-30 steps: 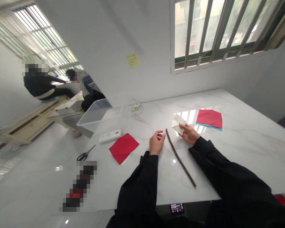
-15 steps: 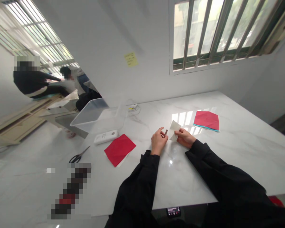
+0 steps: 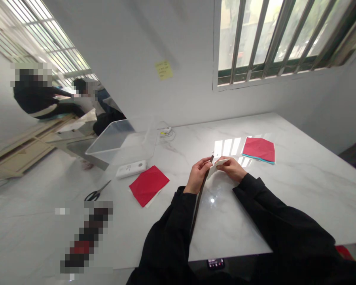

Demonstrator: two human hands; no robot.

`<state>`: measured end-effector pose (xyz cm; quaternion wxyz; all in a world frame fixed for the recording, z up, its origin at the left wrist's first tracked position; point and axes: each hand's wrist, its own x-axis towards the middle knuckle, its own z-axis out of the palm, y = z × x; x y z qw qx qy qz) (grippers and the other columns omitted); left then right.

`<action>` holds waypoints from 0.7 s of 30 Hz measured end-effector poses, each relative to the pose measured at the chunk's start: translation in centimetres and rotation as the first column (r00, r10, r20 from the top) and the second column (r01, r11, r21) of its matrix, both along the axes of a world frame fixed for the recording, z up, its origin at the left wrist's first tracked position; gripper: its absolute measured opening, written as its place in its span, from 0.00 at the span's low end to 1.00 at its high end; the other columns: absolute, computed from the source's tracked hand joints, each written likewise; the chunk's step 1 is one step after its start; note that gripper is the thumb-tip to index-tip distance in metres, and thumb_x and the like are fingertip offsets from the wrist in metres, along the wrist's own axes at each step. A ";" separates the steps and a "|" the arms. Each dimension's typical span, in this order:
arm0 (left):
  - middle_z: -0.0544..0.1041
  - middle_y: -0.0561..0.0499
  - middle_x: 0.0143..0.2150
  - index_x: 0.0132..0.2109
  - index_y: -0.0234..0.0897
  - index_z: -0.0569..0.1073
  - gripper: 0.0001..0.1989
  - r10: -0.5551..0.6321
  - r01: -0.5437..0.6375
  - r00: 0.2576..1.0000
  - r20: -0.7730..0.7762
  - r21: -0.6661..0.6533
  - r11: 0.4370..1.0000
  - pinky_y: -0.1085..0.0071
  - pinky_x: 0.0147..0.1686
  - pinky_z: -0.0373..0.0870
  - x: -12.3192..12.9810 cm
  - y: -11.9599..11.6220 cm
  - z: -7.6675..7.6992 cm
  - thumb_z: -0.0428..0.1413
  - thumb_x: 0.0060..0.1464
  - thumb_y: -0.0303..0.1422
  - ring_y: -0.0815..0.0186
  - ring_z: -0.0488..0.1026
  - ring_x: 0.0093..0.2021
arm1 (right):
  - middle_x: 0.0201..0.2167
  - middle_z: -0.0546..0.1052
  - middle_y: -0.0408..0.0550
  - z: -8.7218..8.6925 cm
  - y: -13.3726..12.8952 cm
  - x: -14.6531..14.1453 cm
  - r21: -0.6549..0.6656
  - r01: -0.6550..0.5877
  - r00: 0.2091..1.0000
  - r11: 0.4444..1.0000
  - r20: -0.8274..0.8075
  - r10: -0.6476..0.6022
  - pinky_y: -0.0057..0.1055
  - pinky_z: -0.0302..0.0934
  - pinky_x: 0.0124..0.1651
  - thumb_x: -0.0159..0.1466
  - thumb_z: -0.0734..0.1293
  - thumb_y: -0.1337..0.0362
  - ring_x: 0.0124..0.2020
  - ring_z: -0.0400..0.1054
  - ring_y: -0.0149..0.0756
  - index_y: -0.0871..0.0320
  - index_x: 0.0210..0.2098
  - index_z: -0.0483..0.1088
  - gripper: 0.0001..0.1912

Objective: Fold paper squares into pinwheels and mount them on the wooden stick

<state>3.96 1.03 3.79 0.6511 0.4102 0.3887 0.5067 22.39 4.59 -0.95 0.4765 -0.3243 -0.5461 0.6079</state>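
My left hand (image 3: 199,174) is closed on a thin dark brown strip (image 3: 200,194), whose short end sticks up past the fingertips while the rest hangs down beside the wrist towards the table's front edge. Close on its right, my right hand (image 3: 231,169) pinches a small cream-white paper (image 3: 214,168), seen almost edge-on. The paper's left part comes up to the left fingertips; whether that hand grips it too is hard to tell. Both hands are above the white marble-patterned table (image 3: 225,221).
Red sheets (image 3: 149,186) and a white box-shaped device (image 3: 131,170) lie left, with scissors (image 3: 97,191) and a clear plastic bin (image 3: 121,144) beyond. Red and blue sheets (image 3: 259,149) lie right. A phone (image 3: 216,264) shows below the table edge. Two people are far left.
Both hands have come together. The paper has turned from upright to nearly edge-on, and a long stretch of the brown strip now shows below my left hand.
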 end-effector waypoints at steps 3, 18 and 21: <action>0.81 0.48 0.39 0.51 0.35 0.79 0.21 -0.013 0.013 1.000 -0.006 0.013 1.000 0.73 0.36 0.69 0.0 -0.1 0.0 0.65 0.52 0.39 0.68 0.75 0.34 | 0.33 0.79 0.45 0.7 -0.1 0.1 0.072 0.045 0.999 0.996 0.004 -0.046 0.34 0.65 0.43 0.53 0.79 0.56 0.36 0.72 0.38 0.56 0.31 0.77 0.13; 0.74 0.50 0.43 0.54 0.38 0.77 0.25 -0.040 0.053 0.995 -0.087 0.156 0.986 0.76 0.31 0.66 0.0 -1.1 1.6 0.69 0.48 0.38 0.73 0.70 0.31 | 0.34 0.78 0.50 3.5 -0.9 0.3 0.273 0.161 0.986 0.948 -0.084 -0.143 0.39 0.66 0.48 0.53 0.80 0.56 0.41 0.72 0.42 0.55 0.28 0.79 0.11; 0.74 0.50 0.41 0.53 0.38 0.77 0.24 -0.064 0.078 0.994 -0.083 0.175 0.982 0.76 0.31 0.66 0.0 -1.2 1.8 0.69 0.48 0.36 0.73 0.69 0.31 | 0.34 0.78 0.50 3.9 -1.0 0.3 0.270 0.161 0.986 0.949 -0.088 -0.143 0.39 0.66 0.47 0.53 0.80 0.54 0.42 0.72 0.43 0.54 0.28 0.80 0.12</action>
